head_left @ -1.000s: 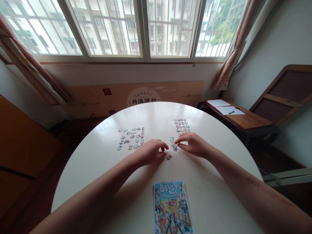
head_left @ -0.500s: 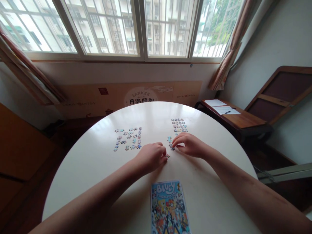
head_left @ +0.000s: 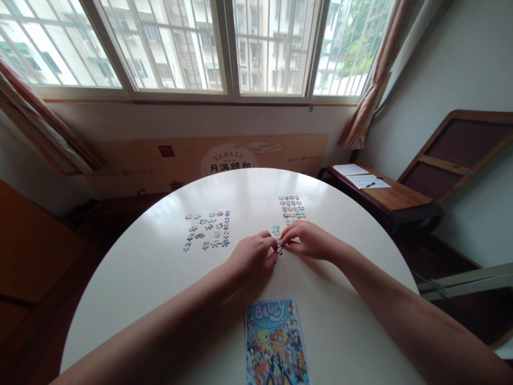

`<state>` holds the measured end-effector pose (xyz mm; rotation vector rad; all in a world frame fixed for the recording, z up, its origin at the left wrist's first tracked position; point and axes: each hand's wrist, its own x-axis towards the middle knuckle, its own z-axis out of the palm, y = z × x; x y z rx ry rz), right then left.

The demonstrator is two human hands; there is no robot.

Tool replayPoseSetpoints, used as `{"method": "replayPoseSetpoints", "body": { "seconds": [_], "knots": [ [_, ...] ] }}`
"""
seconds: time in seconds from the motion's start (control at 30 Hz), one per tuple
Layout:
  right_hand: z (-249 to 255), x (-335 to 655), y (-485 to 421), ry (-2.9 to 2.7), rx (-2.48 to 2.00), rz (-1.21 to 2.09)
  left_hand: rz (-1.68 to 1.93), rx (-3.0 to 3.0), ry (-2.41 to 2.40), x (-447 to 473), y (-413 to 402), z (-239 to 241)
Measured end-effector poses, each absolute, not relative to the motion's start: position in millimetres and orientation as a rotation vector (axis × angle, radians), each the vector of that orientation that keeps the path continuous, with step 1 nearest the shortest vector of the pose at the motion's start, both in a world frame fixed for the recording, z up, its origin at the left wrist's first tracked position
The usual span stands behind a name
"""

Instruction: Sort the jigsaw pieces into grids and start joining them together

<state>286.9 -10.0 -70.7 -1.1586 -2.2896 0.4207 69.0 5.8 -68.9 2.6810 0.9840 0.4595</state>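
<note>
Both hands meet at the middle of a round white table (head_left: 160, 289). My left hand (head_left: 251, 256) is curled, its thumb and fingertips pinching a small jigsaw piece (head_left: 279, 249). My right hand (head_left: 308, 240) is also curled, fingertips pressed on a short strip of joined jigsaw pieces (head_left: 276, 233) right beside the left hand's piece. Loose jigsaw pieces (head_left: 209, 231) lie spread out to the left of my hands. A second, tighter group of pieces (head_left: 291, 207) lies just beyond my right hand.
A colourful cartoon puzzle picture card (head_left: 276, 345) lies at the near table edge. A dark wooden side table (head_left: 395, 199) with papers (head_left: 363, 179) and a pen stands at the right. A window and a printed cardboard box (head_left: 208, 160) are behind the table.
My left hand came down on the single loose piece, picked it up and carried it right and forward to the strip under my right hand. The right hand barely moved.
</note>
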Motion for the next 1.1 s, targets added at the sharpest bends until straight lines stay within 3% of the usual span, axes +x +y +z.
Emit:
{"method": "replayPoseSetpoints", "body": {
  "seconds": [0.5, 1.1],
  "knots": [
    [-70.6, 286.3, -9.5, -2.283, -1.150, 0.425, 0.350, 2.558, 1.057, 70.9, 8.8, -62.1],
    [-68.6, 285.6, -11.2, -2.274, -1.156, 0.465, 0.555, 2.636, 1.029, 76.1, 4.8, -75.4]
  ]
}}
